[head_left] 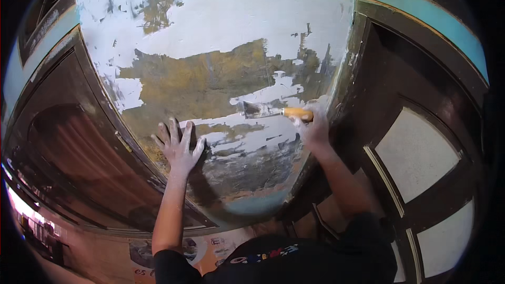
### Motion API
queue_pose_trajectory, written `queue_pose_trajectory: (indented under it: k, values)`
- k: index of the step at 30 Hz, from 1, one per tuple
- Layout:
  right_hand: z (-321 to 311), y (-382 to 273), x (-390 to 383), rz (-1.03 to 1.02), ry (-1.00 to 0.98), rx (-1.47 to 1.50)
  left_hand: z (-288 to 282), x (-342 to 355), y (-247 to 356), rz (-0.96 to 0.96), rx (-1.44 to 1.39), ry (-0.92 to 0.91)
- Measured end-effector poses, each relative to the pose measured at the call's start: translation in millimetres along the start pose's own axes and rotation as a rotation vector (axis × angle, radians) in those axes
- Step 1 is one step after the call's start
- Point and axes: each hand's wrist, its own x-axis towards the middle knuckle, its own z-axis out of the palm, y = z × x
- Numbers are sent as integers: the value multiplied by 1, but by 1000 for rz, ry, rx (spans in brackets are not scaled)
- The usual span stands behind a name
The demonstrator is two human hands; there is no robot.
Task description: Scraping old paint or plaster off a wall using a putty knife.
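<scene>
A wall panel [221, 16] carries patchy white coating over olive-brown and grey bare areas, with light blue near its bottom. My left hand [177, 146] lies against its lower left, fingers spread and dusted white. My right hand [313, 129], slightly smeared, grips the yellow handle of a scraper [263, 109] at the right side of the panel. The metal blade is smudged white and points left onto a ragged white patch; whether its edge touches the wall I cannot tell.
A dark wooden door [84, 131] stands left of the panel. On the right is a dark panelled door [384, 68] with pale insets [415, 155], below a turquoise band [426, 13]. An orange printed sheet [147, 263] lies low behind my body.
</scene>
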Motion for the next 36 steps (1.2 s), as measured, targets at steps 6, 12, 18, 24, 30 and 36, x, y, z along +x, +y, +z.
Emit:
queue_pose_trajectory:
  k: [6,12,18,24,30,36]
  values:
    - [38,19,-160,526,-125,224,13,-32,30,-113,-49,-80]
    - [24,-11,-93,572,-129,317,15,-22,70,-91,-100,-171]
    - [45,26,-180,454,-156,194,57,-91,98,5,-172,-297]
    - [29,9,-118,500,-217,347,64,-112,122,26,-139,-295]
    - [30,29,-160,659,-275,380,49,-68,149,-74,-311,-331]
    - [29,35,-111,404,-164,275,24,59,187,33,-300,-388]
